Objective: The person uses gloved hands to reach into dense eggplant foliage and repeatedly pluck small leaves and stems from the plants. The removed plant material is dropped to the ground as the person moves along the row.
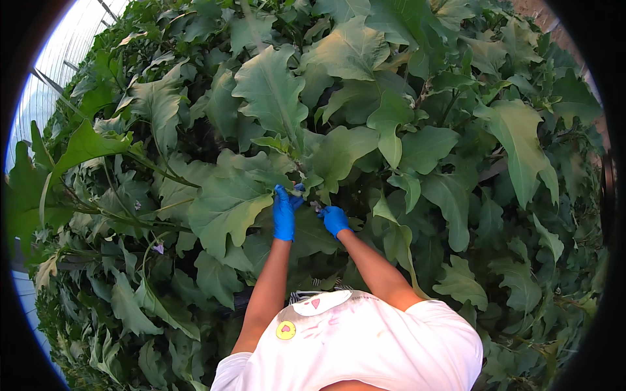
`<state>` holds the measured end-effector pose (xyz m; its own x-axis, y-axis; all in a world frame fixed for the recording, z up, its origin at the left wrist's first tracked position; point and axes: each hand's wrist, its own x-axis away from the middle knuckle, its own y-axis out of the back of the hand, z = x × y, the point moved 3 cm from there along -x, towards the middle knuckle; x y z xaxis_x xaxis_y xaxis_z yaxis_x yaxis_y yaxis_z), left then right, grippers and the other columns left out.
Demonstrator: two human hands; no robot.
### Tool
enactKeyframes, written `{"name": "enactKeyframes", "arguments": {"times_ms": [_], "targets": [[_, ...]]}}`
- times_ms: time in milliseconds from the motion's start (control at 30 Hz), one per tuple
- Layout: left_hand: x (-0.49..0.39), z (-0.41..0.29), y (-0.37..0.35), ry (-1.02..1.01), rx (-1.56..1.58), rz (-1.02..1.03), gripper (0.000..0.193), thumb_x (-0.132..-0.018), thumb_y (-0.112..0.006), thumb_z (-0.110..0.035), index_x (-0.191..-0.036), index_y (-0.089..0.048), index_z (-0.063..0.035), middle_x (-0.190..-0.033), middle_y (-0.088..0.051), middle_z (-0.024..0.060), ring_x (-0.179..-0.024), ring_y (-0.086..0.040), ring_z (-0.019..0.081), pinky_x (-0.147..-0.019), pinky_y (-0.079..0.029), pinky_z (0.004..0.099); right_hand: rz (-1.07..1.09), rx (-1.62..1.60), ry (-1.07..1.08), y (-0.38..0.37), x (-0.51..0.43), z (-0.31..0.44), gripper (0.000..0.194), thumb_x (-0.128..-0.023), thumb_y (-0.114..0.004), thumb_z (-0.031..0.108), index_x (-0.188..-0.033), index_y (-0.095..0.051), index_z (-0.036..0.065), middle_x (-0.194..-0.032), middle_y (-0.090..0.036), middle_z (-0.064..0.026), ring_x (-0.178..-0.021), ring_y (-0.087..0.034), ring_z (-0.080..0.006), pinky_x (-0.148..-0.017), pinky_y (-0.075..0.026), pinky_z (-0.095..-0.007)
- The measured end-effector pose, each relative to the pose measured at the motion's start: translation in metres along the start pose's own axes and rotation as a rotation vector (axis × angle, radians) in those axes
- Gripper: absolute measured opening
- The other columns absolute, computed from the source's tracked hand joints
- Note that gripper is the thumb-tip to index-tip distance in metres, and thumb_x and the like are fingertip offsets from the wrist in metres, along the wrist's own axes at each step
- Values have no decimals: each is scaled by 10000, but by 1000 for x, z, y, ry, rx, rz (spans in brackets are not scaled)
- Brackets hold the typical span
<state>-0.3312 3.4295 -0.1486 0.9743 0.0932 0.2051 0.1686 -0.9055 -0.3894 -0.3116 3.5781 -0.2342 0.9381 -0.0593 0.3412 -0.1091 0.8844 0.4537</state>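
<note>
My left hand [284, 211], in a blue disposable glove, is raised among broad lobed leaves of what looks like an eggplant plant, beside a large leaf [232, 198]. Its fingers reach towards a stem below the plant's growing tip [297, 168]; whether they grip it cannot be made out. Just to the right, my right hand [334, 220], gloved alike, has curled fingers at a small pale, withered-looking flower [316, 206]. Its fingertips are too small and partly hidden to tell a firm hold. Both wrists are bare above the gloves.
Dense foliage surrounds both arms. A long leafy branch [142, 222] extends at the left, with a purple flower [158, 249] below it. Large leaves [398, 234] hang close to my right forearm. A ribbed translucent greenhouse wall [54, 54] shows at upper left, bare soil at upper right.
</note>
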Motion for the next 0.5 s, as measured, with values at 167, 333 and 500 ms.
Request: {"name": "enactKeyframes", "arguments": {"times_ms": [167, 333, 500], "targets": [[7, 9, 3, -44, -66, 134, 613, -944, -363, -541, -1276, -452, -34, -1164, -572, 93, -1028, -567, 194, -889, -453, 335, 222, -1035, -244, 19, 29, 64, 316, -892, -507, 345, -826, -637, 65, -674, -598, -59, -562, -545, -159, -496, -439, -288], [5, 16, 21, -11, -74, 146, 603, -948, -363, -532, -1272, -448, -30, -1174, -553, 89, -1047, -542, 171, -910, -433, 329, 312, -890, -322, 23, 23, 94, 282, -881, -523, 331, -932, -611, 68, -733, -612, -69, -541, -541, -160, -464, -436, -276], [-1, 18, 25, -34, -242, 184, 525, -969, -358, -455, -1229, -476, -14, -1162, -559, 97, -1016, -546, 170, -902, -431, 315, 298, -655, -72, 32, 19, 94, 192, -870, -564, 253, -897, -622, 72, -753, -630, -86, -538, -556, -170, -501, -440, -290]]}}
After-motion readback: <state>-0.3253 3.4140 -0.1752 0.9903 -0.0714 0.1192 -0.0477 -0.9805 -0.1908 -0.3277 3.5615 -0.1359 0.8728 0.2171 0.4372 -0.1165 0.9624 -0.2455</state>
